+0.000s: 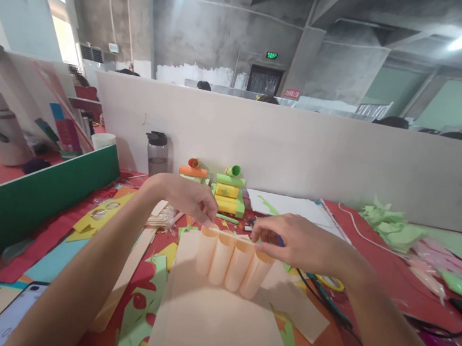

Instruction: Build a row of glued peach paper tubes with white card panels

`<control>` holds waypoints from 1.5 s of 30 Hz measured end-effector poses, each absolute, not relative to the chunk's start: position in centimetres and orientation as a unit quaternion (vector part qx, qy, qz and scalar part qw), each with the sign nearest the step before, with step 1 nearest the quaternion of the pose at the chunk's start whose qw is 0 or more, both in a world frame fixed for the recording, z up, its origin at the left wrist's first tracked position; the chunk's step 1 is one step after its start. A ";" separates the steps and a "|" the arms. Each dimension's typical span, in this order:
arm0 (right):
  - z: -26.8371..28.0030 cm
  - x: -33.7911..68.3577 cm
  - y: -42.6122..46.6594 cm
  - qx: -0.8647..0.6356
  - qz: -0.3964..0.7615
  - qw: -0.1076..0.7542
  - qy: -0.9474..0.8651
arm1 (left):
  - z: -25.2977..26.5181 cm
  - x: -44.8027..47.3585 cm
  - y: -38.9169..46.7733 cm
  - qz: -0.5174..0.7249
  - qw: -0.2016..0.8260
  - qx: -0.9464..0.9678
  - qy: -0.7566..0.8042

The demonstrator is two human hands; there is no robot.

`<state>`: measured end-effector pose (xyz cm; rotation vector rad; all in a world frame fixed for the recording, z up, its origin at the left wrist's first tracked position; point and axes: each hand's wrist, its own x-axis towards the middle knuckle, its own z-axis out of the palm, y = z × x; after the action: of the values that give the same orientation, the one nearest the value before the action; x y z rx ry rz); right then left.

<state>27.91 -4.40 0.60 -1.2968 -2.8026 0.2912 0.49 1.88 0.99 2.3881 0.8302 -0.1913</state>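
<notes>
Several peach paper tubes stand upright side by side on a stack of peach paper sheets. A thin pale stick spans the back of their top rims. My left hand pinches the stick's left end, just above the leftmost tube. My right hand has its fingers bent at the stick's right end, over the tubes on the right. Its fingertips are partly hidden behind the hand. Beyond my hands are small stacks of rolled paper, one orange and one yellow and green.
Green paper offcuts lie left of the sheets. A phone rests near my left forearm. A glue gun with a cord lies to the right. A dark-lidded bottle stands by the white partition. Crumpled green paper sits far right.
</notes>
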 end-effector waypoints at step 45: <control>0.5 28.1 -4.3 -0.389 0.083 0.022 -0.917 | -7.0 -0.8 8.0 -0.202 0.050 0.754 0.624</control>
<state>28.08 -4.33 0.50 -1.2059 -2.8414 0.2580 -0.78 7.96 -6.96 2.2949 1.8995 -0.6145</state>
